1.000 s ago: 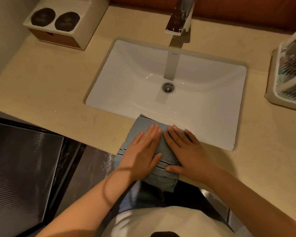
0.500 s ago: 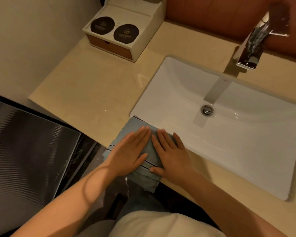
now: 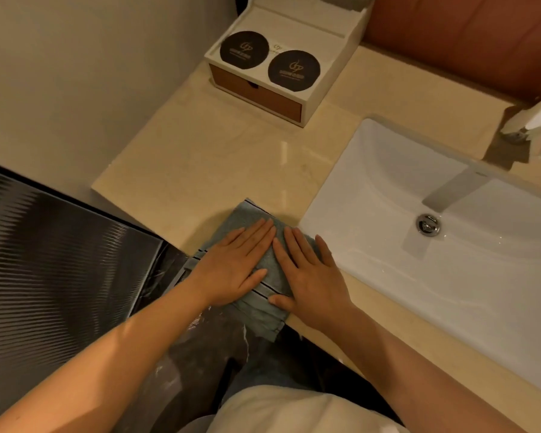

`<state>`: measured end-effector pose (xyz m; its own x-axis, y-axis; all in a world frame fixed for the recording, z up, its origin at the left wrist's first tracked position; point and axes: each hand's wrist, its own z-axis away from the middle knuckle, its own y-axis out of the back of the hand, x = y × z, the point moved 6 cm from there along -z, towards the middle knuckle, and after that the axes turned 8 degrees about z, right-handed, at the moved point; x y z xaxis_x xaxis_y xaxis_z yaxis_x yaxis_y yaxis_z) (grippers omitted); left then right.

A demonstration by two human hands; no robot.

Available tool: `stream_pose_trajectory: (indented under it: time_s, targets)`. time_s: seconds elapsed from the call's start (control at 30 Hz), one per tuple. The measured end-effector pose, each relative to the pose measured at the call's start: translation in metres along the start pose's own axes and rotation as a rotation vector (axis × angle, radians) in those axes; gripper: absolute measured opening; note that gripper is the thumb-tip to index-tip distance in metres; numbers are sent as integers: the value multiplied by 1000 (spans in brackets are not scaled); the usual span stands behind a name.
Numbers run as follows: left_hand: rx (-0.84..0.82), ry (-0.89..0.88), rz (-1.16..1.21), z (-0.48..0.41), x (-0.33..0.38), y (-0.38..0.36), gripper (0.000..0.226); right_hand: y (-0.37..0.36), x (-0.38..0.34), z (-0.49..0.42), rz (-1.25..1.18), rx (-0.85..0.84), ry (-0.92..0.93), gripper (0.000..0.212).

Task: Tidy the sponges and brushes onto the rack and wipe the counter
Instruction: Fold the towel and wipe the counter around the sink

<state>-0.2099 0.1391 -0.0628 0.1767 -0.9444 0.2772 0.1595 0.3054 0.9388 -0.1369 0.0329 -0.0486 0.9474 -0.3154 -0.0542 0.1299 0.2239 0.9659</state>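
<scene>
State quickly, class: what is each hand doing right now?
Left hand: open, pressing flat on the blue-grey cloth.
Right hand: open, pressing flat on the same cloth.

We see a white sink (image 3: 469, 285) set in a cream counter (image 3: 219, 157) with faint paler marbling. Just left of the sink is a grey-blue cloth (image 3: 256, 310) crossed by thin dark stripes. Behind and left of the sink, a white box (image 3: 331, 54) has a brown drawer front and two black discs (image 3: 244, 50) with gold marks. Behind the sink the wall panel (image 3: 456, 35) is reddish brown. Far left of the sink, a black panel (image 3: 44, 260) shows fine ribbed lines.
</scene>
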Motion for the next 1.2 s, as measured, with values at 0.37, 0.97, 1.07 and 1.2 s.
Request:
stream_pose_trajectory:
  time_s: [0.37, 0.97, 1.07, 1.2]
  targets:
    - [-55, -119, -5, -40, -70, 38, 64, 16, -9, -69, -111, -7, -92, 92]
    - [199, 528, 170, 16, -62, 14, 67, 15, -32, -70, -120, -108, 47, 97]
    - [211, 539, 158, 33, -90, 18, 68, 23, -57, -82, -106, -31, 80, 85]
    - [187, 549, 142, 44, -127, 28, 72, 26, -81, -107, -58, -165, 164, 79]
